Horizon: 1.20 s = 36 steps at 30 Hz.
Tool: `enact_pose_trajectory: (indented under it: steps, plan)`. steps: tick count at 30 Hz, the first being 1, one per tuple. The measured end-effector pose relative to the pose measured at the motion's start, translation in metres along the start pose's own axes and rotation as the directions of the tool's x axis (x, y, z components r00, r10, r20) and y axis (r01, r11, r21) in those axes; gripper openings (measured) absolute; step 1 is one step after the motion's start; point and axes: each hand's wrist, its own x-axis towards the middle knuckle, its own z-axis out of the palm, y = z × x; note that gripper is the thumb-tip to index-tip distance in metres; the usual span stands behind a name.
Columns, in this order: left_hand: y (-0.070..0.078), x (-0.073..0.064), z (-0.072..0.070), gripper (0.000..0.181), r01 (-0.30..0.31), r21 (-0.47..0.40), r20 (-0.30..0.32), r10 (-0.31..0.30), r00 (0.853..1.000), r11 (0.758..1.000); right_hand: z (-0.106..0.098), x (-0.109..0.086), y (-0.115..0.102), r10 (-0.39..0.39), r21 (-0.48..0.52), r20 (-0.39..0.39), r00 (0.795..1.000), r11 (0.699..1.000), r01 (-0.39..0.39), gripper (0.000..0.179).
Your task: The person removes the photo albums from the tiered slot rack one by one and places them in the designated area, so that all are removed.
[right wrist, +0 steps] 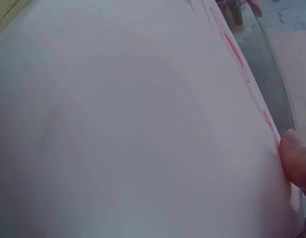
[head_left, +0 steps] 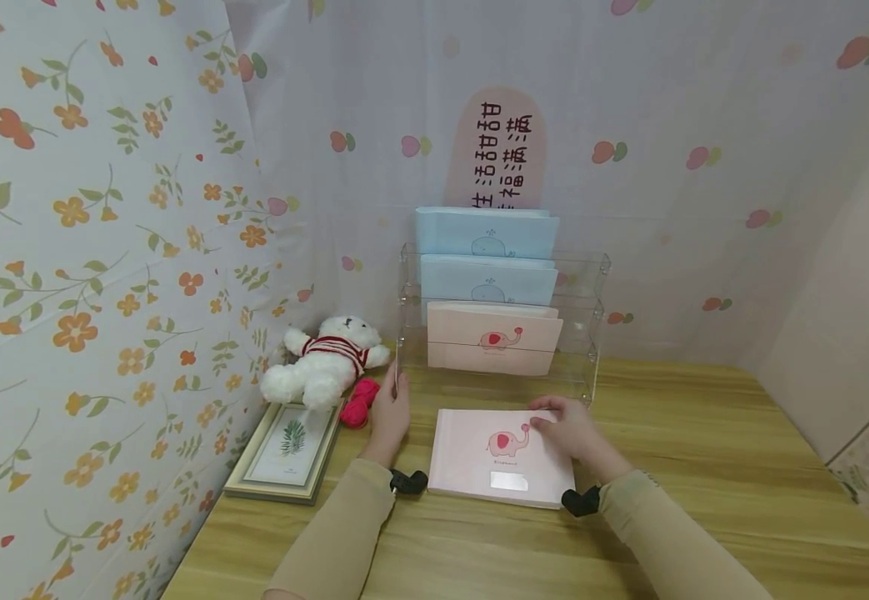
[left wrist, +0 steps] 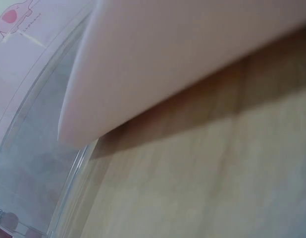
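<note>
My right hand (head_left: 571,429) pinches the upper right corner of a pink album (head_left: 464,454) with an elephant drawing on its cover. In the right wrist view the thumb (right wrist: 295,158) lies on the album's edge. At the lower left side of a clear acrylic rack (head_left: 576,358), my left hand (head_left: 391,417) grips the side panel between thumb and fingers. Another pink elephant album (head_left: 494,358) leans in the rack's front tier, with blue whale albums (head_left: 449,279) in the tiers behind. The left wrist view shows the held album (left wrist: 158,64) tilted over the wood, with no hand visible.
A white teddy bear (head_left: 322,379) in a striped top lies left of the rack. Beside it are a pink-red bundle (head_left: 360,404) and a picture frame (head_left: 254,471) with a leaf print. Patterned curtains (head_left: 104,275) border the wooden table (head_left: 704,467).
</note>
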Motion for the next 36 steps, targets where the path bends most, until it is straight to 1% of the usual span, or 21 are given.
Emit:
enact_pose_trajectory:
  steps: [7, 12, 15, 18, 20, 23, 26, 29, 33, 36]
  plan:
    - [-0.001, 0.000, -0.001, 0.053, 0.012, 0.007, 0.010, -0.012, 1.000, 1.000, 0.006, 0.004, 0.005, 0.000, 0.021, -0.014, 1.000, 1.000, 0.001, 0.026]
    - [-0.002, 0.000, 0.000, 0.052, 0.015, 0.011, 0.006, -0.015, 1.000, 1.000, 0.009, 0.005, 0.012, -0.040, -0.021, -0.026, 0.999, 0.999, 0.039, 0.021]
    - [-0.002, -0.001, 0.001, 0.052, 0.005, 0.010, 0.000, -0.005, 1.000, 1.000, 0.011, 0.006, 0.017, -0.062, -0.049, -0.030, 0.998, 0.997, 0.061, 0.018]
    - [-0.002, -0.002, 0.001, 0.052, -0.006, 0.007, -0.005, 0.006, 1.000, 1.000, 0.013, 0.006, 0.020, -0.072, -0.087, -0.032, 0.997, 0.994, 0.069, 0.019]
    - [-0.002, -0.001, 0.001, 0.052, -0.002, 0.001, -0.003, 0.002, 1.000, 1.000, 0.014, 0.006, 0.021, -0.078, -0.121, -0.033, 0.996, 0.990, 0.073, 0.020]
    - [-0.001, -0.001, 0.000, 0.052, 0.005, -0.003, 0.006, -0.005, 1.000, 1.000, 0.015, 0.006, 0.020, -0.068, -0.188, -0.046, 0.997, 0.980, 0.058, 0.023]
    - [0.001, -0.001, -0.001, 0.053, 0.007, -0.003, 0.012, -0.007, 1.000, 1.000, 0.016, 0.003, 0.018, -0.055, -0.267, -0.061, 0.997, 0.963, 0.037, 0.027]
    - [0.003, -0.001, -0.002, 0.053, 0.003, 0.002, 0.008, -0.003, 1.000, 1.000, 0.015, 0.000, 0.013, -0.035, -0.320, -0.073, 0.997, 0.947, 0.010, 0.031]
    - [0.003, 0.000, -0.002, 0.052, 0.015, 0.005, 0.008, -0.016, 1.000, 1.000, 0.012, -0.004, 0.005, 0.001, -0.312, -0.088, 0.996, 0.950, -0.029, 0.037]
    - [0.003, 0.001, -0.002, 0.053, 0.030, -0.004, 0.015, -0.030, 0.999, 1.000, 0.009, -0.005, -0.003, -0.013, -0.291, -0.109, 0.994, 0.957, -0.019, 0.036]
